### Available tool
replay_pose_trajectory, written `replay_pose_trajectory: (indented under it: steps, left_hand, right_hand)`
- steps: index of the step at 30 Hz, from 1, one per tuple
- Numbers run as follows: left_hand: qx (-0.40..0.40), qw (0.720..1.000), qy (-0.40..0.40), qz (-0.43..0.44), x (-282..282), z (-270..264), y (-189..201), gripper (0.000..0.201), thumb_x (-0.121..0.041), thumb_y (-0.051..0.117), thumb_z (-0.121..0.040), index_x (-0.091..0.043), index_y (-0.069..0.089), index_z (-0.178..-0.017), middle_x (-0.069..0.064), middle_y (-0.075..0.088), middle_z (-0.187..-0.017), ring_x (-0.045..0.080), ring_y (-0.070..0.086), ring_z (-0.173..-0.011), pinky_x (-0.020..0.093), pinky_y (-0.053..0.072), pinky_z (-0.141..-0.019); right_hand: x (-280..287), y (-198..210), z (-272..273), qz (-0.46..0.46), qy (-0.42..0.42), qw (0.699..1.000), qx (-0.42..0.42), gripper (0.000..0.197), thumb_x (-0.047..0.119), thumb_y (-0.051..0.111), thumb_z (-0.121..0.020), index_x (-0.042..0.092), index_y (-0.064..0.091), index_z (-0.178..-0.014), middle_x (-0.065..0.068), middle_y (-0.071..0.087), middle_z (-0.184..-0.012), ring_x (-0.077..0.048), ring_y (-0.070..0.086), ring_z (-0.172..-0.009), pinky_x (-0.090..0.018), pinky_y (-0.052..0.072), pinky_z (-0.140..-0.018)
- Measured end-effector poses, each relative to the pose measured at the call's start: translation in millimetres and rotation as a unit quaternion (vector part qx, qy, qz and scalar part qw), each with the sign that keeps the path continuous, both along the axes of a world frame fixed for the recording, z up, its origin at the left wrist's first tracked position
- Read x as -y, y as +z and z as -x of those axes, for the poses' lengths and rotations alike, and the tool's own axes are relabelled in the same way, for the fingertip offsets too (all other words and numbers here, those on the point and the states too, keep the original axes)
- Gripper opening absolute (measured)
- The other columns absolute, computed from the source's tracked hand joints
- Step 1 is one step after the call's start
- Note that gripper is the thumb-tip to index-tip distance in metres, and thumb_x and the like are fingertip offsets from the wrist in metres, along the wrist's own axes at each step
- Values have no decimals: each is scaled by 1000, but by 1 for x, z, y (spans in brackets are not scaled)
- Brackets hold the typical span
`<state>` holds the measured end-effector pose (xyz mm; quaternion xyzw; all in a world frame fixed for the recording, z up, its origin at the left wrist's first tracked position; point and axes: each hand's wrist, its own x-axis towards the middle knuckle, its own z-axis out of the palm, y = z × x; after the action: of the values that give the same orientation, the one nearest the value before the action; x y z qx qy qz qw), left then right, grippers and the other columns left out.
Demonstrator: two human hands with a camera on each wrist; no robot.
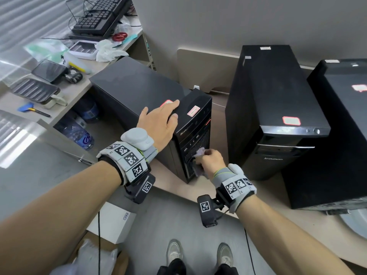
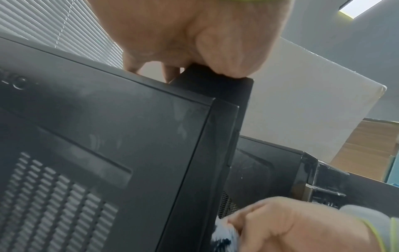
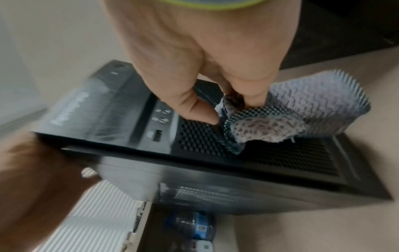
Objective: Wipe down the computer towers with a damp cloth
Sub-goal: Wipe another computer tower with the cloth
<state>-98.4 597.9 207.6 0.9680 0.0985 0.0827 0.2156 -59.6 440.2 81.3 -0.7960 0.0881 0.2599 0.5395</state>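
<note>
Cloth (image 1: 199,153), grey and waffle-textured, is pressed against the mesh front of the left tower (image 1: 139,90), which stands on the desk (image 1: 258,199) at ten o'clock from the middle tower (image 1: 274,92). Right hand (image 1: 210,160) pinches the cloth in curled fingers. Left hand (image 1: 158,122) lies flat on the left tower's top front edge, fingers extended. A third tower (image 1: 341,120) stands at three o'clock.

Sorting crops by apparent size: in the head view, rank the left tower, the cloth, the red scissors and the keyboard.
1. Left tower
2. Keyboard, though it lies farther from the camera
3. Cloth and red scissors: look alike, and the right hand hides part of the cloth
</note>
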Motion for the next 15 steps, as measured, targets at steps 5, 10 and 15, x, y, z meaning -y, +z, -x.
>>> replay_pose_trajectory:
  steps: [5, 10, 15]
  left_hand:
    - [9, 1000, -5, 0, -2, 0, -2, 42, -23, 33, -102, -25, 39, -144, -6, 47, -145, 16, 52, -119, 44, 11, -119]
    - [12, 1000, -14, -2, -4, -1, -3, 43, -23, 33, -102, -25, 40, -144, -7, 45, -146, 15, 51, -122, 46, 11, -119]
    - [16, 1000, -12, 0, -4, -1, -4, 42, -23, 34, -102, -25, 40, -144, -6, 45, -147, 14, 50, -124, 45, 11, -119]
  right_hand:
    - [5, 11, -12, 43, 24, 989, 140, 36, 4, 64, -69, 7, 62, -105, -11, 67, -92, -24, 60, -82, -38, 54, -76]
    - [1, 14, -21, 149, 43, 972, 176, 21, 8, 60, -83, 3, 54, -102, -14, 64, -98, -32, 59, -90, -28, 39, -70]
    - [6, 14, -33, 107, -12, 975, 193, 12, 9, 62, -81, 13, 53, -88, -3, 58, -83, -24, 53, -78, -26, 35, -65]
